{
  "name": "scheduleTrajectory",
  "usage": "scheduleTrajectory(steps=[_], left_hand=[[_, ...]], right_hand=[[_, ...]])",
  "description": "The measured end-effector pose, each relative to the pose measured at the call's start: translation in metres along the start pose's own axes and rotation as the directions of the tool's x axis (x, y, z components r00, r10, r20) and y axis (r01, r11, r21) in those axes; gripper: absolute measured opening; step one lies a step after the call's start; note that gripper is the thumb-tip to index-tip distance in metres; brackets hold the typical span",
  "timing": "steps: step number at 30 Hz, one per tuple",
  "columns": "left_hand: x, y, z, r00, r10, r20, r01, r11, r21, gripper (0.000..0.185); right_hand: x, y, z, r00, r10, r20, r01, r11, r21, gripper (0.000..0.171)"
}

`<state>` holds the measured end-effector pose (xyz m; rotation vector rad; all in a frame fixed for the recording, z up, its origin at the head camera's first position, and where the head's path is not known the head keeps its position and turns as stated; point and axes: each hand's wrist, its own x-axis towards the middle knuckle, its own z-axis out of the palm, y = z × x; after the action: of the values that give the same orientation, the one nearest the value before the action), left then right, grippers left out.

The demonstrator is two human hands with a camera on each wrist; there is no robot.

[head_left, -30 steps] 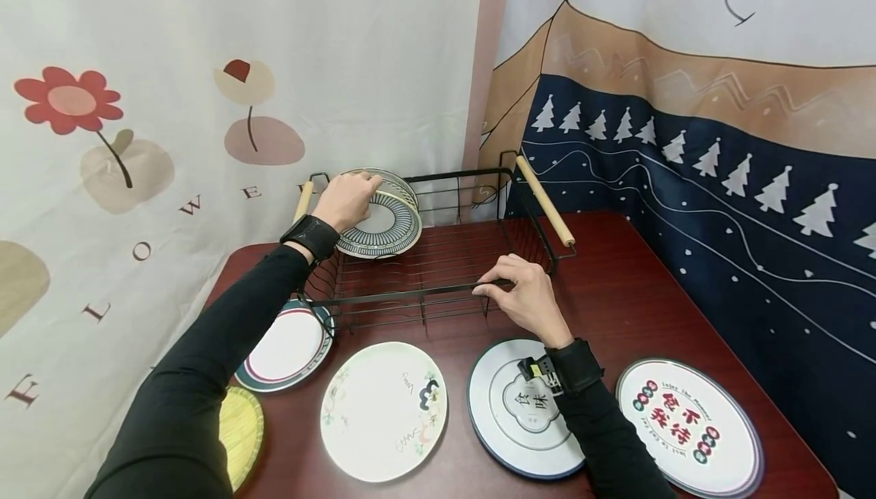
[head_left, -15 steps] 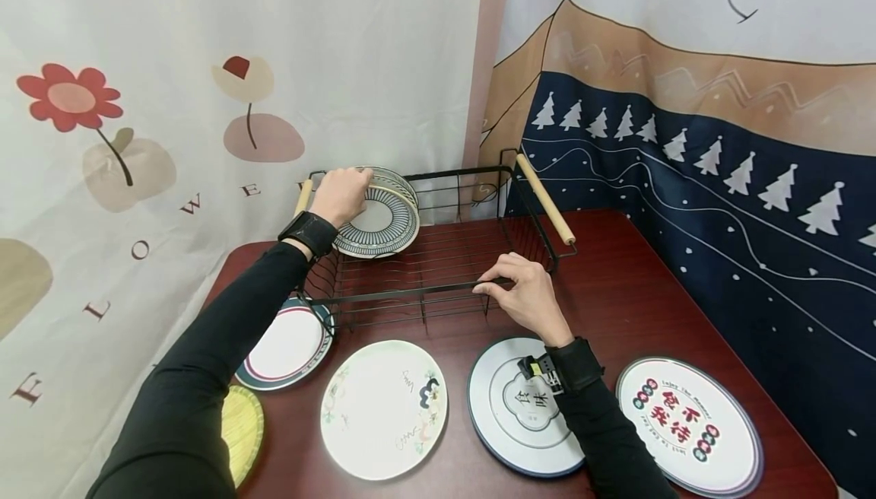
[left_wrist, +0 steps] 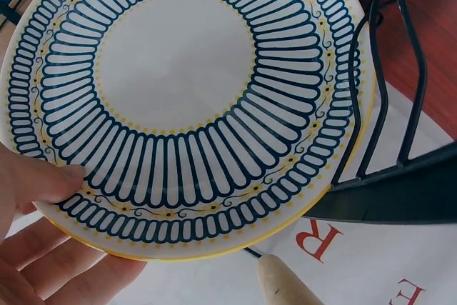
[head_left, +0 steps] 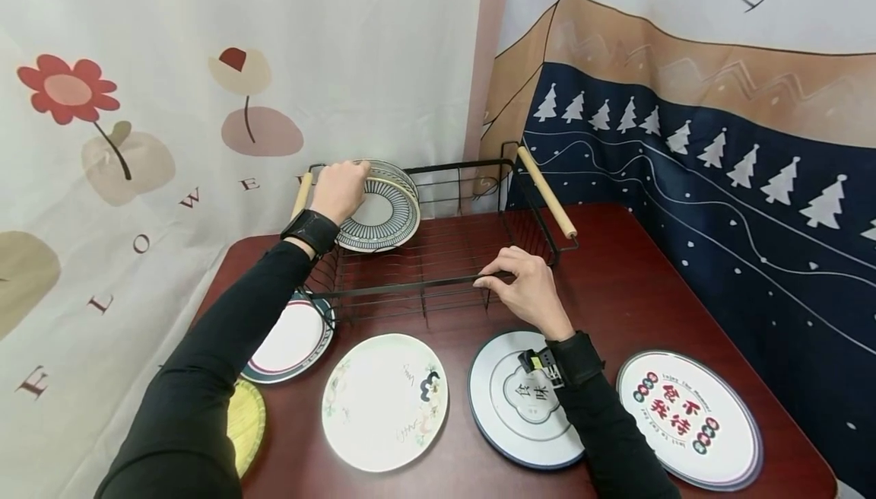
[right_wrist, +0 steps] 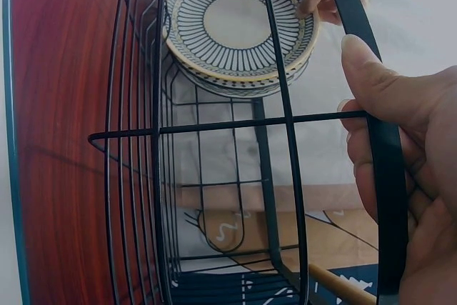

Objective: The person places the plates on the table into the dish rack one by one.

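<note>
"What's the person wearing?"

"Black long sleeves, close-fitting, down to both wrists. The left sleeve [head_left: 205, 377] fills the near left, the right sleeve [head_left: 616, 446] the near right."

"Anything on the wrists?"

"A wide black band [head_left: 311, 231] on the left. The right band [head_left: 575, 358] carries a small black camera [head_left: 537, 364] with yellow marks. The left hand [head_left: 340, 189] and right hand [head_left: 530, 292] are bare."

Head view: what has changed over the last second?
Little. The left hand has tipped the striped plate slightly more upright against the plates behind it at the back of the wire rack. The right hand still grips the rack's front rim; the plates on the table have not moved.
</note>
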<state>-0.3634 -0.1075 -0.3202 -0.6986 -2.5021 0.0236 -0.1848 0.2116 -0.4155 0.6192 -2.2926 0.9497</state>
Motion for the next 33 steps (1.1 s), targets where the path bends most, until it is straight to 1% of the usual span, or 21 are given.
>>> scheduleTrajectory(steps=[2, 5, 8, 10, 13, 16, 19, 22, 23, 25, 29, 33], left_hand=[[0.000, -0.001, 0.000, 1.000, -0.009, -0.006, 0.009, 1.000, 0.001, 0.011], [-0.001, -0.002, 0.000, 1.000, -0.023, -0.010, 0.023, 1.000, -0.011, 0.010], [-0.002, -0.003, -0.001, 0.999, -0.038, -0.008, 0.038, 0.998, -0.040, 0.010], [-0.002, -0.004, -0.003, 0.999, -0.052, 0.007, 0.053, 0.996, -0.071, 0.010], [-0.001, -0.004, -0.009, 0.994, -0.087, 0.069, 0.095, 0.987, -0.131, 0.011], [0.001, -0.003, -0.019, 0.979, -0.135, 0.149, 0.162, 0.970, -0.184, 0.018], [0.003, -0.003, -0.030, 0.959, -0.176, 0.223, 0.220, 0.957, -0.188, 0.027], [0.003, -0.003, -0.035, 0.947, -0.187, 0.262, 0.239, 0.954, -0.181, 0.033], [0.002, -0.004, -0.036, 0.945, -0.185, 0.269, 0.238, 0.954, -0.184, 0.035], [0.002, -0.005, -0.035, 0.948, -0.170, 0.270, 0.226, 0.955, -0.191, 0.037], [0.000, -0.009, -0.038, 0.955, -0.155, 0.253, 0.209, 0.956, -0.204, 0.043], [-0.003, -0.015, -0.044, 0.959, -0.164, 0.230, 0.219, 0.945, -0.243, 0.053]], right_hand=[[0.001, 0.000, 0.000, 1.000, -0.004, -0.001, 0.004, 1.000, -0.001, 0.011], [0.001, -0.001, 0.000, 1.000, -0.008, -0.002, 0.008, 1.000, -0.001, 0.011], [0.001, -0.001, 0.000, 1.000, -0.004, 0.000, 0.004, 1.000, -0.002, 0.011], [0.001, -0.002, 0.000, 1.000, 0.002, 0.004, -0.002, 1.000, -0.001, 0.012], [0.001, -0.002, 0.000, 1.000, 0.011, 0.010, -0.011, 1.000, 0.003, 0.012], [0.001, -0.002, 0.000, 1.000, 0.012, 0.007, -0.012, 1.000, 0.006, 0.012], [0.002, -0.002, 0.000, 1.000, 0.011, 0.004, -0.011, 1.000, -0.001, 0.012], [0.002, -0.002, 0.000, 1.000, 0.013, 0.003, -0.013, 1.000, -0.004, 0.012], [0.002, -0.002, 0.000, 1.000, 0.016, 0.003, -0.016, 1.000, -0.006, 0.012], [0.001, -0.002, 0.000, 1.000, 0.017, 0.003, -0.017, 1.000, -0.007, 0.012], [0.001, -0.002, 0.000, 1.000, 0.017, 0.002, -0.017, 1.000, -0.013, 0.012], [0.001, -0.002, 0.000, 1.000, 0.013, 0.000, -0.013, 1.000, -0.016, 0.012]])
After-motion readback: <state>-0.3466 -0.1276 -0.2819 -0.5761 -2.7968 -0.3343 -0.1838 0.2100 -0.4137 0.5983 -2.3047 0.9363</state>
